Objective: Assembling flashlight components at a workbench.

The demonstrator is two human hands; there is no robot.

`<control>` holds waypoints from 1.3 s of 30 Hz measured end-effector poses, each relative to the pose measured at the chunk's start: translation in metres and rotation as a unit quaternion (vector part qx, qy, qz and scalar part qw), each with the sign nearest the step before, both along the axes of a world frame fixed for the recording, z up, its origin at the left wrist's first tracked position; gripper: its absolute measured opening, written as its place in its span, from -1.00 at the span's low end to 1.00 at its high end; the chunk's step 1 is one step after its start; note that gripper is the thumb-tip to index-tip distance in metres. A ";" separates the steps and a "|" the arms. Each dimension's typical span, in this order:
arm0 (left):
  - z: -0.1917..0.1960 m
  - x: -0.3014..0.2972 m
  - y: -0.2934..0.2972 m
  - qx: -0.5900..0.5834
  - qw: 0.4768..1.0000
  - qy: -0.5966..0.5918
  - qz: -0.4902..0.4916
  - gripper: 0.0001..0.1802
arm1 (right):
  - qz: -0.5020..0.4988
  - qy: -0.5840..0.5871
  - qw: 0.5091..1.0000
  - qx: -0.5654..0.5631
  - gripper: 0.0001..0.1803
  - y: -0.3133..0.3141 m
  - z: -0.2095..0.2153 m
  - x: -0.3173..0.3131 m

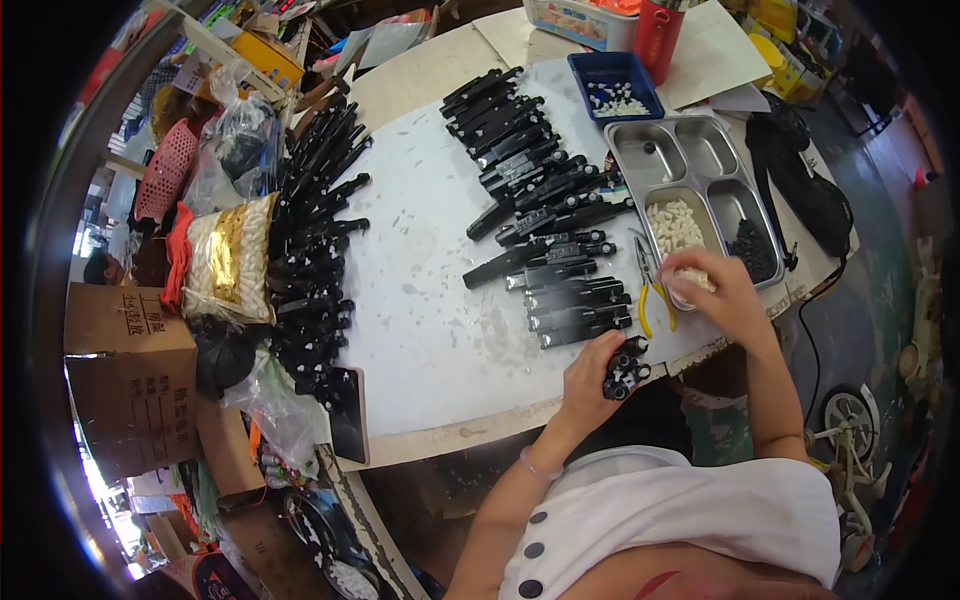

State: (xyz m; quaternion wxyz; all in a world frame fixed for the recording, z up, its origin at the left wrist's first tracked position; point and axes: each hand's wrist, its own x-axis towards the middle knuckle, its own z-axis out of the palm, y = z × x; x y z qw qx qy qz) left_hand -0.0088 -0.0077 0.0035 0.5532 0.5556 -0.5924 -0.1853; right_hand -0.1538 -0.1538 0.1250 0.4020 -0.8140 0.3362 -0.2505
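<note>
My left hand (592,378) is closed around a small bunch of black plastic parts (627,372) at the table's front edge. Cream-white small pieces (697,279) show in the curled fingers of my right hand (732,300), held over the near edge of a metal compartment tray (648,182). More of the cream pieces (675,226) lie heaped in the compartment beside that hand, and small black pieces (750,248) fill part of the one to its right. Yellow-handled pliers (645,300) rest on the table just left of my right hand. A row of long black plastic parts (575,295) lies beyond my left hand.
Another stack of black parts (310,240) lines the table's left side, near a phone (348,415) and a bag of white pieces (228,255). At the back right stand a blue bin (590,68) and a red bottle (657,40). A black pouch (815,195) lies right of the tray.
</note>
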 end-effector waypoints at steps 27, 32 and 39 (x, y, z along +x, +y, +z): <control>0.002 -0.002 -0.002 -0.034 0.999 0.004 -0.008 -0.35 | 0.297 0.081 0.886 -0.347 -0.82 0.022 0.022 0.025; 0.007 -0.001 -0.002 -0.020 1.000 -0.001 -0.009 -0.40 | 0.353 0.254 0.795 -0.422 -0.85 0.029 0.054 0.033; -0.008 -0.013 0.002 0.004 0.999 0.010 0.036 -0.46 | 0.388 0.285 0.756 -0.444 -0.82 0.047 0.055 0.046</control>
